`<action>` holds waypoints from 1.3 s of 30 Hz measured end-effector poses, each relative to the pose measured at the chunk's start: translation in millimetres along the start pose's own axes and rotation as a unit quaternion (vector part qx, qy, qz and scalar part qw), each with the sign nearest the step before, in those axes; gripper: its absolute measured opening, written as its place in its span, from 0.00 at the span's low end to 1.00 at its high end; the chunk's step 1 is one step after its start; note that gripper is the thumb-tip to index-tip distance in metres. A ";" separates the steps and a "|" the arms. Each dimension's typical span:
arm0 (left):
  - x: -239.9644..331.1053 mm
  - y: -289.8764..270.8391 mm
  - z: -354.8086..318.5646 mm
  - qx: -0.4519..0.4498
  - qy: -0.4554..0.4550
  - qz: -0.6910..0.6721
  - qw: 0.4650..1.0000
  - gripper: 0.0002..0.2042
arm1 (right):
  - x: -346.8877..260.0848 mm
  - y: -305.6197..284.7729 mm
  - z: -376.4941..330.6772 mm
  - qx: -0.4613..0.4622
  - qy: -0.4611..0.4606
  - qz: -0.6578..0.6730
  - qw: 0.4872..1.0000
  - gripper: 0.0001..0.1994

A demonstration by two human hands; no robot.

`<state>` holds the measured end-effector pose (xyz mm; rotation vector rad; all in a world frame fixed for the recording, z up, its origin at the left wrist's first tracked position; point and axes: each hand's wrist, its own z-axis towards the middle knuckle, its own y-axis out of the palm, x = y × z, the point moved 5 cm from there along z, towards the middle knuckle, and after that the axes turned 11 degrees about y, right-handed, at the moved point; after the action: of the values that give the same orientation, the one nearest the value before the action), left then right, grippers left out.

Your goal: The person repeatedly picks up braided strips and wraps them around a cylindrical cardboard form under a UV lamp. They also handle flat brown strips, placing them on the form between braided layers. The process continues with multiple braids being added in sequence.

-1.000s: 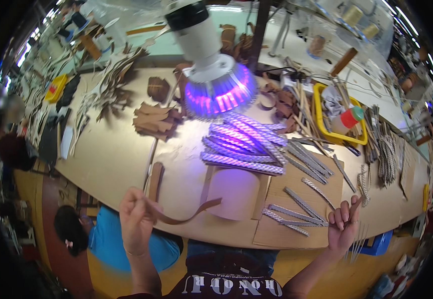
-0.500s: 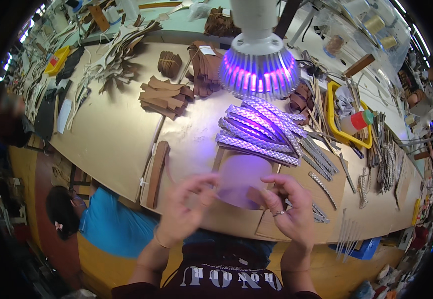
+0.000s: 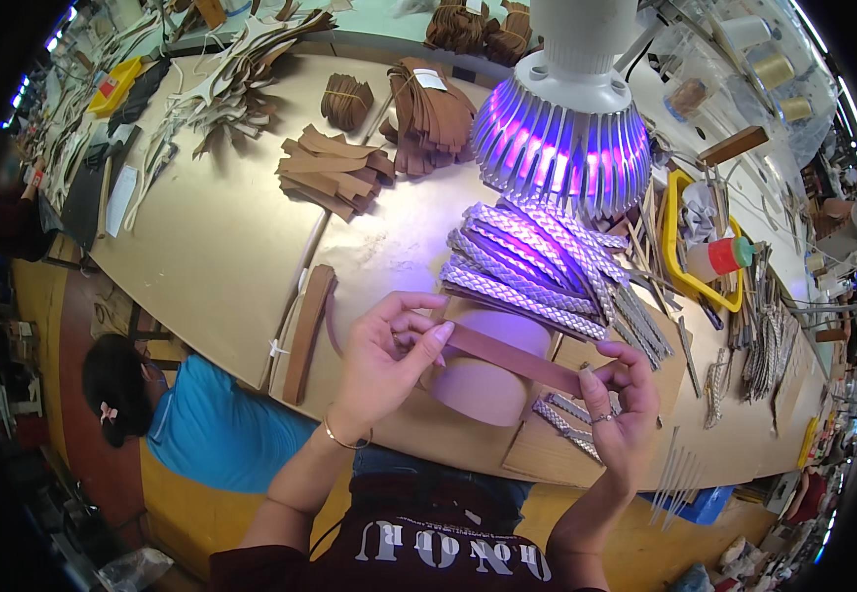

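The left hand (image 3: 384, 360) pinches one end of a brown leather strap (image 3: 522, 360) between thumb and fingers; the right hand (image 3: 621, 414) grips the other end, fingers curled round it; the strap is stretched between them above the bench edge, over a pale rounded piece (image 3: 478, 390). Judgement: even tension and a flat, untwisted strap would serve best under the lamp (image 3: 571, 128). The workbench (image 3: 211, 257) is tan board; woven silver straps (image 3: 537, 266) lie just beyond the hands, stacks of brown leather pieces (image 3: 335, 173) further off; a yellow tray (image 3: 680, 257) sits to the right; a crowded workshop surrounds it.
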<state>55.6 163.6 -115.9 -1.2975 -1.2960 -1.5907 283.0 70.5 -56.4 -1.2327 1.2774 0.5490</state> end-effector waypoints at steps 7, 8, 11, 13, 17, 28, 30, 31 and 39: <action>-4.4 -1.2 0.1 0.044 0.028 0.010 0.999 0.13 | 13.0 -1.0 0.7 0.057 0.007 0.067 0.996 0.14; -5.1 -1.1 0.4 0.052 0.043 0.002 0.998 0.13 | 14.2 -0.7 1.0 0.067 0.004 0.076 0.995 0.13; -17.8 2.8 3.3 0.072 0.040 0.031 0.996 0.12 | 18.9 0.9 3.9 0.064 -0.009 0.070 0.995 0.12; -22.6 5.3 3.3 0.070 0.064 0.101 0.990 0.12 | 26.7 2.5 1.9 0.078 0.020 -0.019 0.997 0.12; -6.2 -15.7 -7.1 0.079 0.164 0.287 0.940 0.12 | 40.4 3.5 -10.2 0.160 0.018 -0.077 0.984 0.09; 25.4 -48.3 -36.1 -0.152 0.173 0.471 0.851 0.08 | 0.2 7.4 -35.3 0.115 -0.125 -0.117 0.979 0.08; 37.5 -40.5 -47.6 -0.196 0.067 0.260 0.943 0.07 | -18.4 25.5 -41.5 0.050 -0.160 -0.081 0.983 0.10; 46.5 -33.0 -49.5 -0.230 0.074 0.252 0.937 0.06 | -22.1 35.0 -44.3 0.005 -0.125 -0.017 0.992 0.12; 65.8 16.1 -42.1 -0.362 -0.028 0.158 0.918 0.05 | -18.2 45.3 -58.1 -0.164 -0.041 0.153 0.974 0.17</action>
<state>42.6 123.7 -48.1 -1.8859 -0.4639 -1.8640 214.8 38.5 -46.9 -1.2718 1.3519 1.0583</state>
